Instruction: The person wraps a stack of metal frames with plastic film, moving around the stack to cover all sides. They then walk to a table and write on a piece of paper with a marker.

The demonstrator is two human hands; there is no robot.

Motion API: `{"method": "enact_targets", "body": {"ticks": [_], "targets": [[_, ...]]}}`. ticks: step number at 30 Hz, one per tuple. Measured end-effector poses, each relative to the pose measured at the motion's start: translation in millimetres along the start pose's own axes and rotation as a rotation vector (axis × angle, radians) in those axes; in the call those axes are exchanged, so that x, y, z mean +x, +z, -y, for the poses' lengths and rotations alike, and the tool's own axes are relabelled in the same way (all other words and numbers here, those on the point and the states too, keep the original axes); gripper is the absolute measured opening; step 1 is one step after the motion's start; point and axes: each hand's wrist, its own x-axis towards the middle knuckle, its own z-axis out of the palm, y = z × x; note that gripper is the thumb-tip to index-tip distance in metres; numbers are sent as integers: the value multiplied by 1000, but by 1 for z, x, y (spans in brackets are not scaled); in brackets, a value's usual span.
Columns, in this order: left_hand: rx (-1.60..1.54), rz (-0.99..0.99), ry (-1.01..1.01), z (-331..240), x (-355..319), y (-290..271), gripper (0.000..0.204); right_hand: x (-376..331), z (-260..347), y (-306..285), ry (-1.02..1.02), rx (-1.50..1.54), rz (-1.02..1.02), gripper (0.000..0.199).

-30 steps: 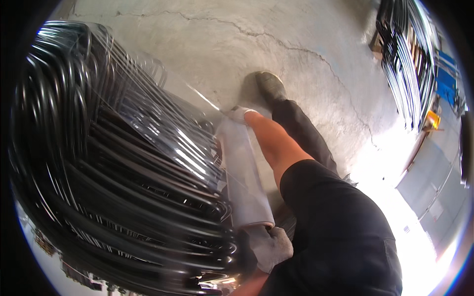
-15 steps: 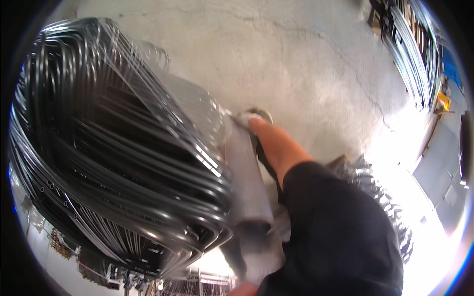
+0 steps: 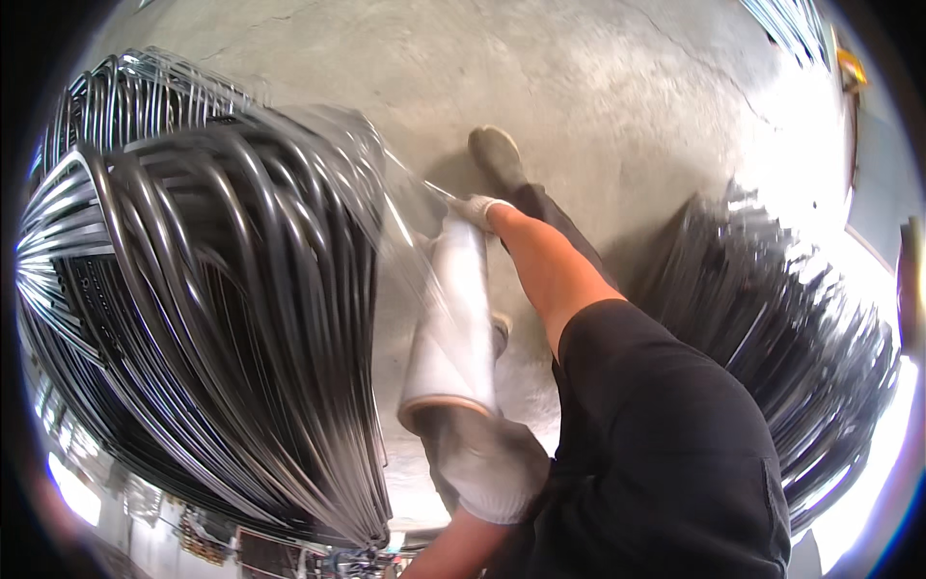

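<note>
Two gloved hands hold one film roll, which slants near the middle of the view, between the left hand at its lower end and the right hand at its upper end. The right hand (image 3: 477, 210) has its fingers curled around that end; the left hand (image 3: 497, 468) grips the core end, its separate fingers too blurred to count. From the film roll (image 3: 453, 328), one stretch of clear film (image 3: 398, 220) runs up and left to one large bundle of bent black tubes (image 3: 241, 289), left of the roll, its tubes too many to count. One other dark bundle (image 3: 762, 357) lies right of the roll. Two shoes show: one front shoe (image 3: 495, 157) above the roll, one rear shoe (image 3: 502, 328) just right of it.
</note>
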Motion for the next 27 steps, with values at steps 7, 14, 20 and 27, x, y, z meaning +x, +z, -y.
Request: {"method": "enact_targets", "body": {"ticks": [7,14,20,27], "targets": [[-87,113,-131,30,-68,-33,43,-63,-60,67,84,-205,-161,94],[-194,61,-158,34,-149,-8,29,-54,-143,108,27,-205,-157,95],[-215,118,-28,73,-209,-12,46,-115,-163,144,70,-48,-139,92],[-174,110,-45,132,-308,10,48,-95,-243,228,54,-41,-225,95]]}}
